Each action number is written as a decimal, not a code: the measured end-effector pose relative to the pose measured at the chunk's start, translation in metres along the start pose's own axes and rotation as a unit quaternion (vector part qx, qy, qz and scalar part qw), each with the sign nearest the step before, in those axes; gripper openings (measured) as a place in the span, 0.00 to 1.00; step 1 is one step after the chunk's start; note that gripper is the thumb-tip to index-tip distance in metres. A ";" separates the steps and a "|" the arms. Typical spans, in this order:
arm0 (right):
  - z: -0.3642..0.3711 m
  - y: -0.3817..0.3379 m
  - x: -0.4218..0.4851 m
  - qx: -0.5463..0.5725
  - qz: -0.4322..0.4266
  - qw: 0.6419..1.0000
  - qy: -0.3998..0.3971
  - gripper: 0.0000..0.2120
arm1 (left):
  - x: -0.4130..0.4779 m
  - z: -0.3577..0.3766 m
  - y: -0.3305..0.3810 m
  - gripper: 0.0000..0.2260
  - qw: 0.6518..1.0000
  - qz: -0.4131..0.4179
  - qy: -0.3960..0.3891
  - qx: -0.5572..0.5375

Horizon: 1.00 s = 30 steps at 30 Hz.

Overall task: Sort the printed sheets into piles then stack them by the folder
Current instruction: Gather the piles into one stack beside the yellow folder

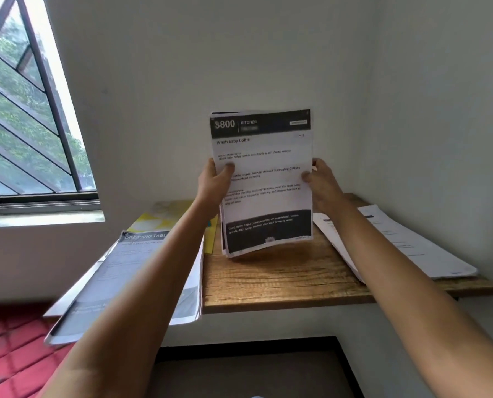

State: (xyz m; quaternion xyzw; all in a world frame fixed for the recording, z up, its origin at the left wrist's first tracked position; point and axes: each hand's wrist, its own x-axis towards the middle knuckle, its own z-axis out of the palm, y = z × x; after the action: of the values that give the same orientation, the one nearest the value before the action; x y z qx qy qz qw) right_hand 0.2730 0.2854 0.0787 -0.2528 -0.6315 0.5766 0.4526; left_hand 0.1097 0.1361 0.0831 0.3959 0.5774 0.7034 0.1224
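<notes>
Where the sheets are: held bundle (264, 182) upright over wooden shelf (282, 277), lower edge just above the wood.
Left hand (213, 182): pinches bundle's left edge, thumb on front, fingers hidden behind.
Right hand (322, 182): pinches right edge, thumb on front.
Piles: left pile (130, 277) partly over yellow folder (164, 216); right pile (397, 245) on shelf.

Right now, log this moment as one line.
left hand, right hand: grip sheaf edges | sheaf: upright over wooden shelf | left pile, right pile: lying flat | yellow folder: behind left pile
</notes>
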 end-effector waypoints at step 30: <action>0.005 -0.062 0.017 0.039 -0.140 0.984 0.101 0.09 | 0.042 0.014 0.067 0.12 0.985 0.149 0.083 -0.006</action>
State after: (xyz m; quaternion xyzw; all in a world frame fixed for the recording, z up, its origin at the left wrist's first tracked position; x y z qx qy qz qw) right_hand 0.2737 0.2842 0.1428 -0.2009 -0.5889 0.5033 0.5996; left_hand 0.1111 0.1527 0.1622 0.4173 0.5155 0.7478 -0.0299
